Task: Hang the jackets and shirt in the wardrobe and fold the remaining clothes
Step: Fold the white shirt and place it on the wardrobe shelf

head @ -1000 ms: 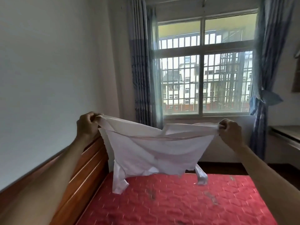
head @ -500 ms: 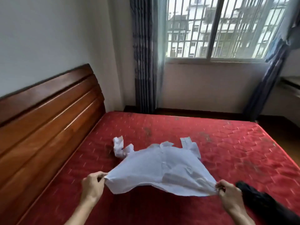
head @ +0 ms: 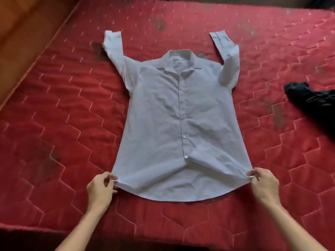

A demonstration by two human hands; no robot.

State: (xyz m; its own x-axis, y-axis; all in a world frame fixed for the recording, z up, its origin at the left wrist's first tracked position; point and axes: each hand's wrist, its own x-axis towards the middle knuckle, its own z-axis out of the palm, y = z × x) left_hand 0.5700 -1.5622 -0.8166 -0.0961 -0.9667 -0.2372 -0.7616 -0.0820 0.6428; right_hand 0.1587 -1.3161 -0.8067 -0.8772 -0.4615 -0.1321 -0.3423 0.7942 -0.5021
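The red quilted mattress fills nearly everything in front of me, with a strip of wooden headboard up in the far left corner. Spread on the mattress, face up, is the pale shirt. Its collar points away from me and the hem lies toward me. It's buttoned down the front, and both sleeves are bent up past the shoulders. It lies mostly flat, though creases cross the chest and a ridge of slack fans out from the lowest button toward the near right corner. Off at the right edge, well apart from the shirt, a dark garment sits in a heap, partly out of view. I can't tell what kind it is.

Now the hands. My left hand pinches the near left corner of the hem between thumb and fingers. My right hand pinches the opposite corner the same way, and the hem is drawn out between them.

So how far along am I? Not far, I'd say. The shirt belongs in the wardrobe, yet here it lies on the bed, with no hanger or wardrobe in sight. The dark piece is neither folded nor hung. I see no folded pile anywhere, and I can't tell whether anything else is already put away.
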